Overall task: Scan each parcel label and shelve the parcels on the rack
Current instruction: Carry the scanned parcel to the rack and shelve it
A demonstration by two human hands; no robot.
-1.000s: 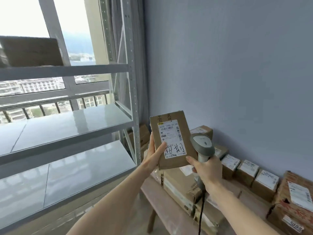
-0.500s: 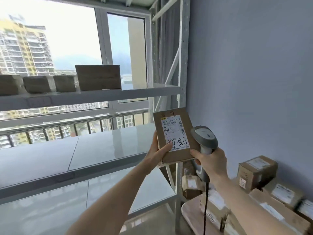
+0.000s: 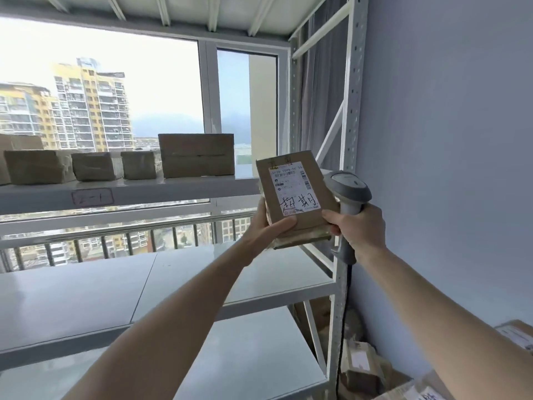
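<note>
While the left hand (image 3: pixel 266 226) holds the parcel (image 3: pixel 294 194), the right hand (image 3: pixel 359 229) grips the half-hidden scanner (image 3: pixel 347 189).

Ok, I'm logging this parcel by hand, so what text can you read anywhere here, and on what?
"超期": handwritten in black on the held parcel's white label.
"5020 T098 50 55", roughly: top line of that label, blurred.
"2-1", perhaps: tag on the rack's shelf edge, faint.
Barcodes, small print and marker on the parcel's top edge: unreadable.

Both bare arms reach up from the bottom of the frame toward the centre right. The left hand (image 3: pixel 266 226) grips a parcel (image 3: pixel 297 197); the right hand (image 3: pixel 360 229) is curled around a scanner (image 3: pixel 347 189) handle, thumb on the parcel's corner.
</note>
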